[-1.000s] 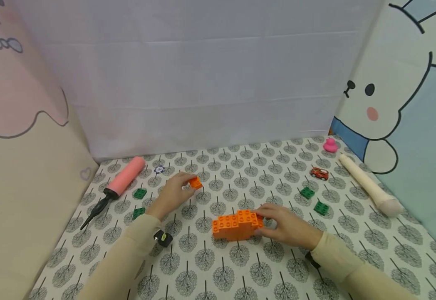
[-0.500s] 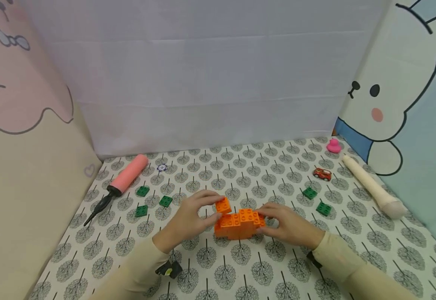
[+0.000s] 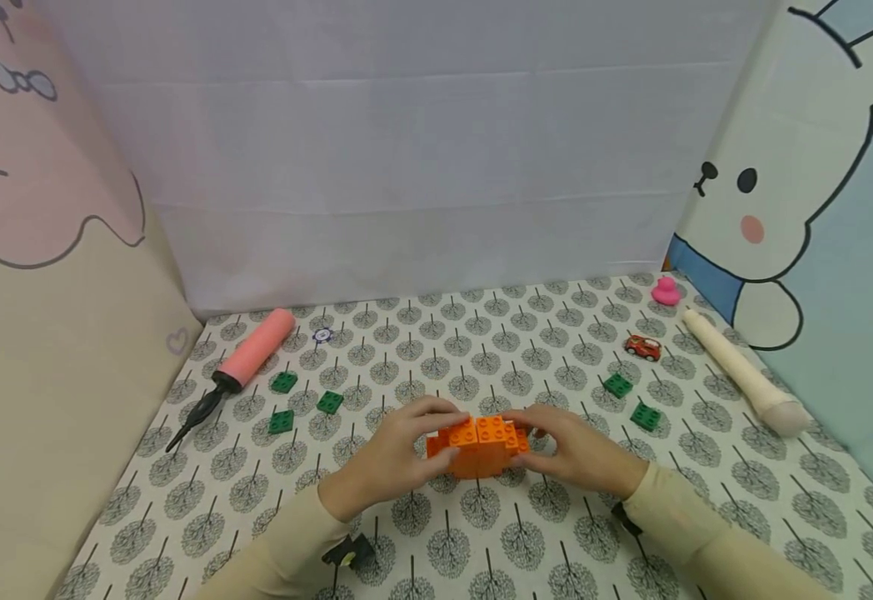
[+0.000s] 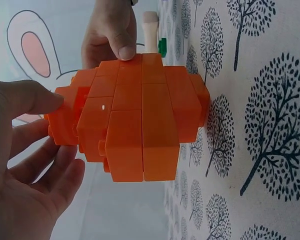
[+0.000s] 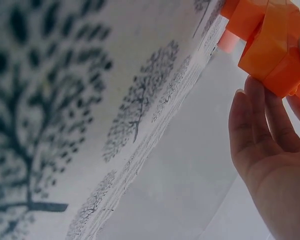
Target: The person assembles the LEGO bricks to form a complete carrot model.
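Note:
An orange brick structure (image 3: 491,454) of stepped layers stands on the patterned cloth between both hands. At its top left sits an orange toy brick (image 3: 462,432), which my left hand (image 3: 402,450) pinches between thumb and fingers. In the left wrist view the thumb (image 4: 32,98) lies against the top brick, with the other fingers beyond it. My right hand (image 3: 579,448) grips the structure's right end, thumb in front and fingers behind. From the right wrist, the fingers (image 5: 280,117) are seen touching the orange bricks (image 5: 270,55).
Green bricks lie left (image 3: 281,422) and right (image 3: 646,416). A pink pump (image 3: 258,346) with a black nozzle and a blue-white token (image 3: 322,335) lie at back left. A red toy car (image 3: 642,347), a pink duck (image 3: 665,291) and a cream baton-like object (image 3: 740,367) lie right.
My left hand has moved right and toward me, carrying the orange brick from the cloth's middle left onto the structure's top. My right hand has kept its grip in place.

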Tool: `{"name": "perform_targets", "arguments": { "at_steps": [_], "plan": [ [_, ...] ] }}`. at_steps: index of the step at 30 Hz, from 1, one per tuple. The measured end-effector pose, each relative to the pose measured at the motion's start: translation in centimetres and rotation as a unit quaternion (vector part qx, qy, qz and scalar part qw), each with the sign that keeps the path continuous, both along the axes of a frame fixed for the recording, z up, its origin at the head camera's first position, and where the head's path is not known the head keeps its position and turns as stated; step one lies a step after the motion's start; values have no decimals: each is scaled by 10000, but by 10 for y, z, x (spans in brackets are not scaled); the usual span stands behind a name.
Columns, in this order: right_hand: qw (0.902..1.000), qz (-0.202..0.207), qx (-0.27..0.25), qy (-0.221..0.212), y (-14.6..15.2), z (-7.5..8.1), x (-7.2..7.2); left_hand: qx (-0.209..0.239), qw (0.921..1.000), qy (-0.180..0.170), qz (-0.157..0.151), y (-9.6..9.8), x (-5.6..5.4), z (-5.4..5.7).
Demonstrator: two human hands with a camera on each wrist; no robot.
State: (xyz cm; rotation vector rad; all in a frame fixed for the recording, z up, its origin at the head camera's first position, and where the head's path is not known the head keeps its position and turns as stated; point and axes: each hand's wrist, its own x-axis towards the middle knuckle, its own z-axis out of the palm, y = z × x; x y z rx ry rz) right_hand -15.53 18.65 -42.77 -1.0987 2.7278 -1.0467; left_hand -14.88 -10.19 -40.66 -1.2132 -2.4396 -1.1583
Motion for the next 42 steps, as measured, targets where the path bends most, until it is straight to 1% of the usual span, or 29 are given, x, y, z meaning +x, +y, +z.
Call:
{"name": "perform_targets", "arguments": {
  "at_steps": [6, 14, 19, 23, 28, 34, 37, 42],
  "plan": [
    [10000, 39, -43, 42, 0, 0, 1, -179, 9997, -141, 116, -1, 1, -1],
    [9992, 199, -334, 134, 2, 0, 1, -266, 9995, -116, 142, -1, 1, -2],
    [9989, 269, -331, 213, 4, -2, 0, -299, 9993, -142, 162, -1, 1, -3],
    [9990, 249, -276, 264, 5, -3, 0, -356, 9993, -55, 127, -1, 0, -3],
    [9993, 178, -239, 231, 5, -2, 1, -438, 9990, 85, -6, -1, -2, -3],
    [9993, 165, -220, 255, 5, -3, 0, -705, 9970, 314, -103, -2, -3, 2],
    [9994, 163, -206, 228, 4, -2, 0, -848, 9961, 233, -116, -3, -4, 4],
    [9997, 133, -186, 131, 5, 0, 1, -889, 9959, 17, -189, -3, -6, 6]
  ]
}}
